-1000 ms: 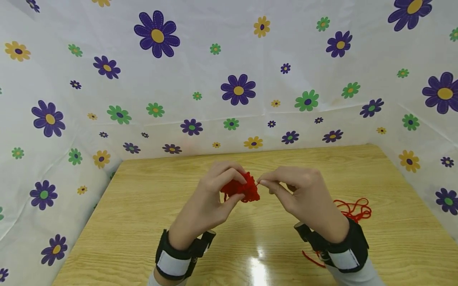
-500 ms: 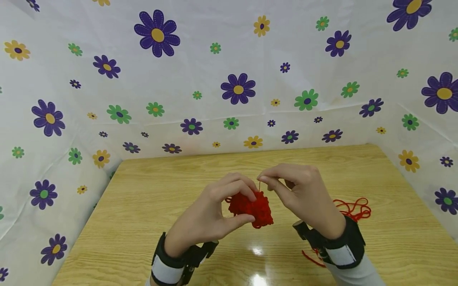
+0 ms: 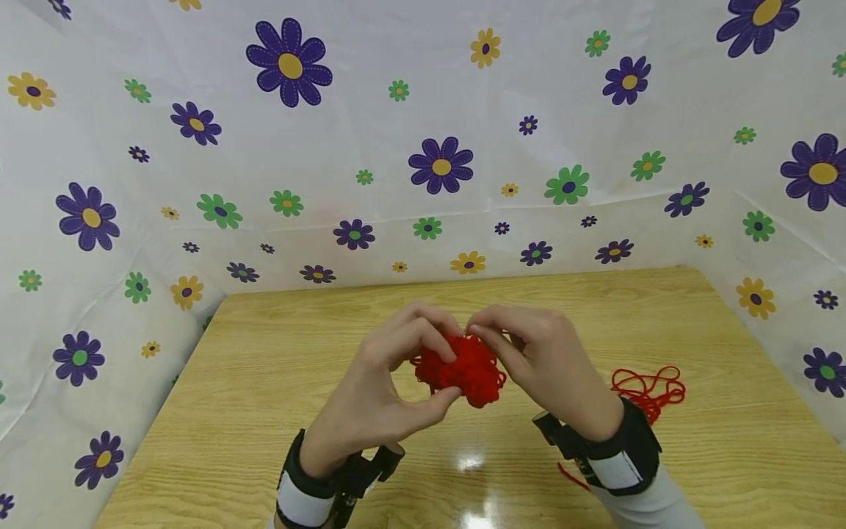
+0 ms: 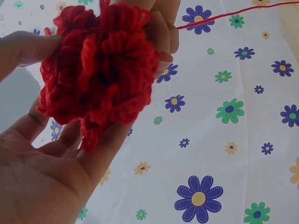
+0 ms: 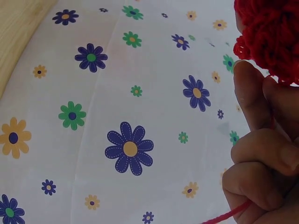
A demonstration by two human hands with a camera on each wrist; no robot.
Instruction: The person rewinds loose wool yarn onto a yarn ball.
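Flowered cloth is standing behind and at both sides, probably screening off the surroundings. The worktop is lying below; both hands are working above it, presumably to leave room for turning the yarn.

Left hand: partly closed, fingers curving over the top of the yarn ball and thumb supporting from below. This grip is likely steadying the soft bundle without crushing it, while leaving its right side exposed.

Right hand: thumb and forefinger are pinching closely at the ball's upper right edge, other fingers curling in. They are holding the strand, which is running out beneath the lower fingers in the right wrist view, perhaps for tension.

The ball is hanging between the hands, clear of the worktop. Loose yarn is lying looped beyond the right wrist, apparently set aside to avoid snagging. A short red length is showing nearer; whether it is joining the loops, cannot tell.
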